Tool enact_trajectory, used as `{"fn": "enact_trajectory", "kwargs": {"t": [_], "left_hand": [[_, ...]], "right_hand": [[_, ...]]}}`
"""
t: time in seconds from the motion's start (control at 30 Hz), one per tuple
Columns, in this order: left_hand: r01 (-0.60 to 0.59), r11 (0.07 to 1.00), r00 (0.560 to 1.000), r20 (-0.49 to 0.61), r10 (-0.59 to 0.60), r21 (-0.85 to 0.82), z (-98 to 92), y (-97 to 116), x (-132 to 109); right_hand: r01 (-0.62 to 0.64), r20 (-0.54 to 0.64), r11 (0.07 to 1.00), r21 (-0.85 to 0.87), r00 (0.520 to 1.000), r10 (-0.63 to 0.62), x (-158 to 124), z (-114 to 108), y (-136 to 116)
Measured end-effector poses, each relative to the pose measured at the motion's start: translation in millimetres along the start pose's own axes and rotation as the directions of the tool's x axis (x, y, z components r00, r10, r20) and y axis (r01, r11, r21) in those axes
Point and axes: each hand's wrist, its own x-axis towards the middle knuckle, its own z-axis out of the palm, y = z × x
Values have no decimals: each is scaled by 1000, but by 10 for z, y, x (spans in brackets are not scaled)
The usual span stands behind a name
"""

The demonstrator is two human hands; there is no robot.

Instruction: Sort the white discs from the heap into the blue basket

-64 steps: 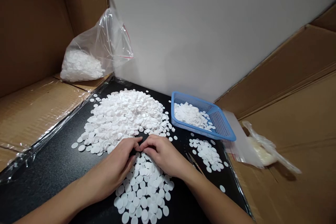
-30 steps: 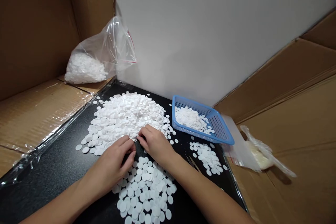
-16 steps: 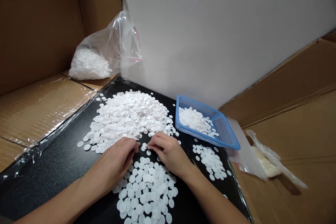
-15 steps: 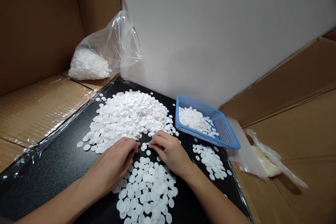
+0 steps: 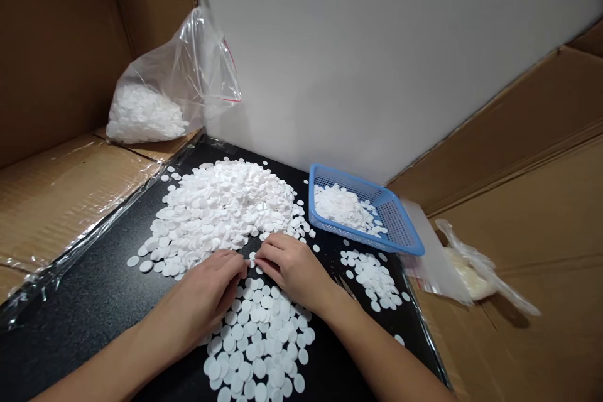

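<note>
My left hand (image 5: 217,281) and my right hand (image 5: 293,266) are low over the black tabletop, fingertips facing across a narrow gap. Both are closed in a pinch, with small white discs (image 5: 252,257) right at the fingertips; the exact contact is too small to see. Just beyond them rises a large heap of white discs (image 5: 230,198). Below and between my wrists spreads a flatter layer of similar discs (image 5: 259,342), partly covered by my left hand.
A blue mesh basket (image 5: 406,235) with discs stands at the back right, a smaller disc pile (image 5: 374,279) before it. At far left a clear bag (image 5: 148,114) of white pieces rests on cardboard (image 5: 70,195). Another plastic bag (image 5: 475,276) lies right. Tweezers-like metal (image 5: 347,287) shows beside my right wrist.
The view has shifted slightly, so the scene sits a little further left and higher. My hands have drawn closer together, narrowing the gap around the small discs.
</note>
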Motion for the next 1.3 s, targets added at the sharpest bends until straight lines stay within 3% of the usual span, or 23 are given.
{"fn": "enact_trajectory", "kwargs": {"t": [0.1,0.2,0.3,0.47,0.53,0.7,0.9,1.03,1.17,1.3], "left_hand": [[-9,1000,1000,-3,9,-1,1,-1,-18],[-8,1000,1000,0,8,-7,7,-4,-36],[0,1000,1000,5,0,-22,7,3,-40],[-16,999,999,43,18,-42,-19,42,-14],[-37,998,997,71,40,-49,-23,52,-3],[-59,996,995,74,64,-61,-4,55,-9],[126,984,982,-122,-142,-123,-51,54,-5],[129,975,971,-177,-161,-183,-70,6,27],[119,961,977,-144,-158,-249,-54,-35,36],[122,947,989,-42,-141,-298,-68,1,17]], "right_hand": [[-197,-61,968,158,976,208,7,-42,-3],[-417,-2,874,251,902,431,-4,-95,24],[-510,52,828,235,857,513,-19,-115,57],[-373,7,914,156,926,377,-28,-127,44],[-326,41,936,136,945,324,-31,-143,15],[-368,125,920,133,927,352,-43,-214,-30],[-331,69,930,160,944,324,-44,-243,-11],[-303,120,940,157,951,286,-47,-191,-27],[-288,152,947,144,952,266,-44,-161,-38],[-318,190,935,156,939,288,-41,-186,-56]]}}
